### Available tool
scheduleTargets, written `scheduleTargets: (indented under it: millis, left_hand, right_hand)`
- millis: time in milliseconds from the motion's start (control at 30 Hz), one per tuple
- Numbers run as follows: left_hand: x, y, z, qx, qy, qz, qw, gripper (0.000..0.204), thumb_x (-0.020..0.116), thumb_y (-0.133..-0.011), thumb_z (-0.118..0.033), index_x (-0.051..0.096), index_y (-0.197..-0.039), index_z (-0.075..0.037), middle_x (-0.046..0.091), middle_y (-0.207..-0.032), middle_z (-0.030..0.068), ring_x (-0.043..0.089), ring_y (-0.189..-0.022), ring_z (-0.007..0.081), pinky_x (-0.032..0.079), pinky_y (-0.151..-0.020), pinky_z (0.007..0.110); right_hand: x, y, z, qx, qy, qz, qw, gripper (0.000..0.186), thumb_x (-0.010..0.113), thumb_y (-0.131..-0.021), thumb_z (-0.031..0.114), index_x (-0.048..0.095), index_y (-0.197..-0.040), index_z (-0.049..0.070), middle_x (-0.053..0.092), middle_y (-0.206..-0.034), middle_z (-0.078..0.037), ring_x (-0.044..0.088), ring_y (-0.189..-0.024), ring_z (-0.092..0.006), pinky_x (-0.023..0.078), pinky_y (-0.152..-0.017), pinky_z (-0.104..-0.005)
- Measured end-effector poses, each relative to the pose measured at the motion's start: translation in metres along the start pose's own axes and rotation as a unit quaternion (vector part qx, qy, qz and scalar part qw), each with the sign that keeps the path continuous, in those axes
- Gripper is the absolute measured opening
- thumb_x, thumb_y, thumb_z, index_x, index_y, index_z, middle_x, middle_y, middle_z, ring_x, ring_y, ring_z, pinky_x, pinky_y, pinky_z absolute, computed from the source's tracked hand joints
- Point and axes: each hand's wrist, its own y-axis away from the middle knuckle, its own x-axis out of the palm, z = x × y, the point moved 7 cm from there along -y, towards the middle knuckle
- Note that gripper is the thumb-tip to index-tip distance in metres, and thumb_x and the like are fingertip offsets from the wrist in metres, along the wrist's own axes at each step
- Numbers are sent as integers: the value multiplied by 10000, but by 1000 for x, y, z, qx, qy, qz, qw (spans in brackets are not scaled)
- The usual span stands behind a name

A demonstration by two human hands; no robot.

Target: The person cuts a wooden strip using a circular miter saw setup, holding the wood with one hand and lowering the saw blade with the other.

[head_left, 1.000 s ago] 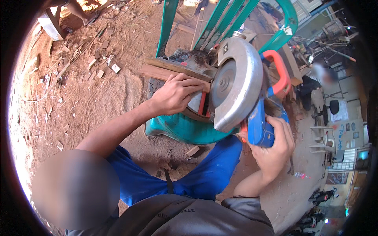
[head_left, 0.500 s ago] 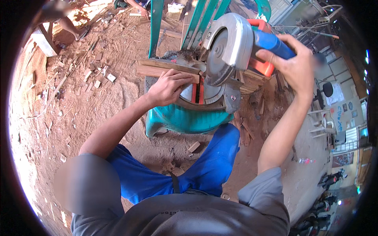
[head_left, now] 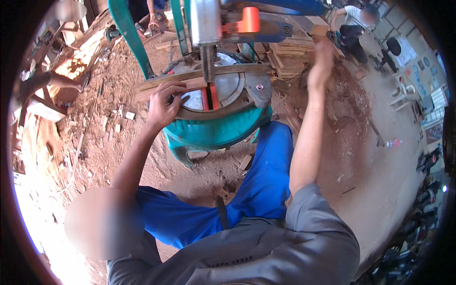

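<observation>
My left hand point(head_left: 166, 99) is closed on a reddish wooden plank point(head_left: 194, 83) lying on the mitre saw's round base point(head_left: 230, 95), against a longer, weathered strip point(head_left: 237, 69). The saw head point(head_left: 205, 26), silver with blue and orange parts, stands raised above an orange-edged slot. The base rests on a green plastic chair point(head_left: 213, 130). My right hand point(head_left: 320, 59) is off the saw, right of the base, just below a tan wooden block point(head_left: 318, 30); motion smears its fingers, so whether they hold anything is unclear.
Stacked boards point(head_left: 287, 59) lie right of the saw. Wood scraps point(head_left: 116, 126) litter the dirt ground at left. A person in a white shirt point(head_left: 356, 16) is at upper right; another's leg point(head_left: 64, 83) is at left and a hand point(head_left: 152, 23) at top. A white chair point(head_left: 403, 95) stands right.
The saw head was lifted from its lowered position. My right hand has left the blue handle and moved down and right of it. My left hand stays on the plank. The view has shifted.
</observation>
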Motion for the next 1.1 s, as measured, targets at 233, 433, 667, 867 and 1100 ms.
scheduleTargets:
  millis: [233, 433, 667, 867, 1100]
  left_hand:
    - [-3, 6, 11, -54, 71, -49, 995, 232, 546, -784, 44, 752, -882, 1, 738, -1029, 129, 672, -1066, 272, 500, -970, 377]
    - [-11, 10, 21, -63, 150, -83, 983, 197, 533, -816, 59, 722, -864, 36, 719, -1033, 139, 653, -1049, 228, 489, -947, 332]
    - [-19, 12, 23, -29, 179, -90, 979, 186, 546, -821, -32, 705, -875, 48, 710, -990, 147, 655, -1009, 227, 491, -945, 342]
    - [-13, 9, 30, -70, 234, -53, 968, 253, 552, -889, -152, 702, -956, 41, 707, -957, 117, 644, -951, 187, 488, -905, 320]
    - [0, 15, 27, -121, 299, 101, 941, 555, 514, -1008, -508, 727, -926, -2, 647, -699, 52, 608, -706, 142, 476, -679, 315]
  right_hand:
    - [10, 183, -173, 279, 222, 419, 835, 658, 745, -812, 67, 530, -1434, 62, 599, -1398, -181, 519, -1366, -319, 407, -1128, -394]
    - [39, 205, -204, 352, -31, 429, 831, 537, 767, -817, -7, 614, -1327, 66, 645, -1354, -112, 565, -1327, -247, 471, -1067, -385]
    - [-23, 175, -143, 316, 61, 257, 911, 505, 753, -884, 164, 606, -1350, 34, 688, -1245, -155, 655, -1171, -264, 491, -986, -387]
    - [-33, 134, 0, 101, 156, 280, 942, 544, 766, -883, 212, 610, -1378, 47, 644, -1232, -166, 636, -1139, -292, 489, -970, -392]
    - [47, 174, 90, 46, 170, 468, 866, 642, 825, -822, 215, 596, -1406, 80, 595, -1121, -140, 639, -1012, -310, 511, -887, -393]
